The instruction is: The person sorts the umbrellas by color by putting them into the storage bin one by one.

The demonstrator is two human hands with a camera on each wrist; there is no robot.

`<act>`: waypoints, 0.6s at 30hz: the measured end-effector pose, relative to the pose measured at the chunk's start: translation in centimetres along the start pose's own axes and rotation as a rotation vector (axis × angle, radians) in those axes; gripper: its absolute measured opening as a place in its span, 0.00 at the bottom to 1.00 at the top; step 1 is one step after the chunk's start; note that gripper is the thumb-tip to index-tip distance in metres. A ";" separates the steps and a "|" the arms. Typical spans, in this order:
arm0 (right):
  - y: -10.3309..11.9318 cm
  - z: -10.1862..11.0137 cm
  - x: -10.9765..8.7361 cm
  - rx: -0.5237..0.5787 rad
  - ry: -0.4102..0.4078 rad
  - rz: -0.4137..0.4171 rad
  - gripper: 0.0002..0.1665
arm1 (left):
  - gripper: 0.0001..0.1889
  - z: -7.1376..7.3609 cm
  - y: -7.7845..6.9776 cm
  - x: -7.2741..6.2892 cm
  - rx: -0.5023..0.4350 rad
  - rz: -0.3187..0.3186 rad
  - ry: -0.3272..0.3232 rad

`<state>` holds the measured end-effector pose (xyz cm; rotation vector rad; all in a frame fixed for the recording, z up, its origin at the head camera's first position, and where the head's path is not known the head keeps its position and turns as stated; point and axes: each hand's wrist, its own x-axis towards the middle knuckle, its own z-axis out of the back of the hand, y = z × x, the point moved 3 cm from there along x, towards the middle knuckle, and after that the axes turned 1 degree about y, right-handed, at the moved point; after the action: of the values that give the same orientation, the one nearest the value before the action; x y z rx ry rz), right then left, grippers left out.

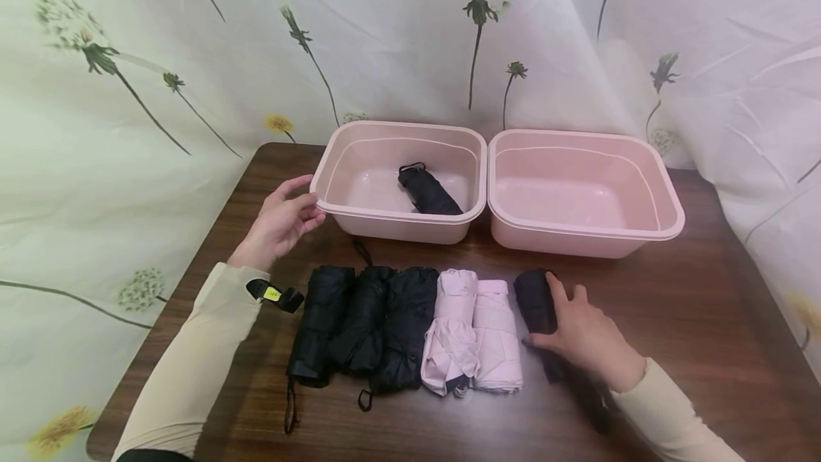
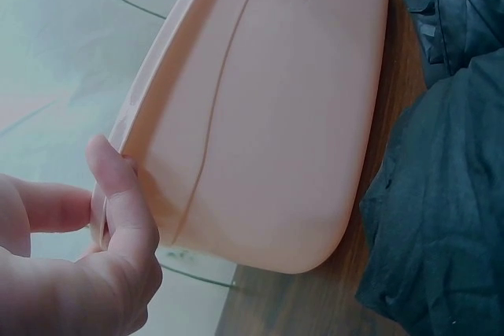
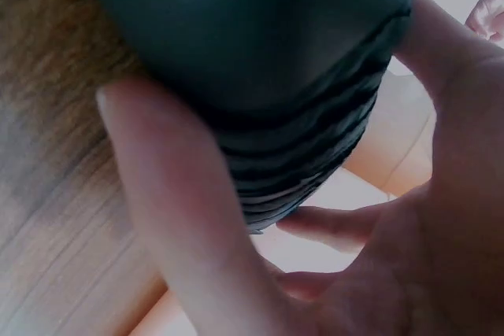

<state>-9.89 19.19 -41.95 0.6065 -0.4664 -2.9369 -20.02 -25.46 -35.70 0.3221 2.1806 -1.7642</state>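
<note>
My left hand pinches the left corner of the rim of the left pink basin; the left wrist view shows thumb and fingers on either side of that rim. At the right end of a row, my right hand holds a black folded umbrella, thumb on one side and fingers on the other. Its lower part is partly hidden by the hand. In the right wrist view the umbrella fills the space between thumb and fingers. Another black folded umbrella lies slanted inside the left basin.
Left of the held umbrella lie two light pink folded umbrellas and three black folded umbrellas, side by side on the brown wooden table. A second pink basin stands right against the first. Behind hangs a dandelion-print cloth.
</note>
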 end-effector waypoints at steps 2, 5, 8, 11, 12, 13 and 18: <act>0.0 -0.1 0.0 0.009 -0.001 0.001 0.67 | 0.30 0.0 0.0 0.0 0.008 0.001 -0.002; -0.1 -0.1 0.0 0.024 -0.005 0.005 0.66 | 0.30 0.1 0.1 0.1 0.005 0.000 -0.003; -0.2 -0.1 0.0 0.041 0.001 0.006 0.65 | 0.30 0.1 0.1 0.2 0.000 -0.005 -0.002; -0.3 -0.2 0.1 0.054 0.013 -0.001 0.64 | 0.30 0.1 0.0 0.1 0.002 -0.008 -0.002; -0.3 -0.2 0.2 0.057 0.013 -0.002 0.64 | 0.30 0.2 0.0 0.1 0.006 -0.009 -0.002; -0.4 -0.2 0.2 0.060 0.012 -0.004 0.63 | 0.30 0.2 0.0 0.1 0.011 -0.010 -0.002; -0.6 -0.2 0.1 0.073 0.011 -0.007 0.63 | 0.30 0.2 0.0 0.0 0.012 -0.004 0.004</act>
<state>-9.89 19.65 -42.38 0.6336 -0.5744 -2.9327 -19.95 -25.64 -35.74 0.3240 2.1755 -1.7814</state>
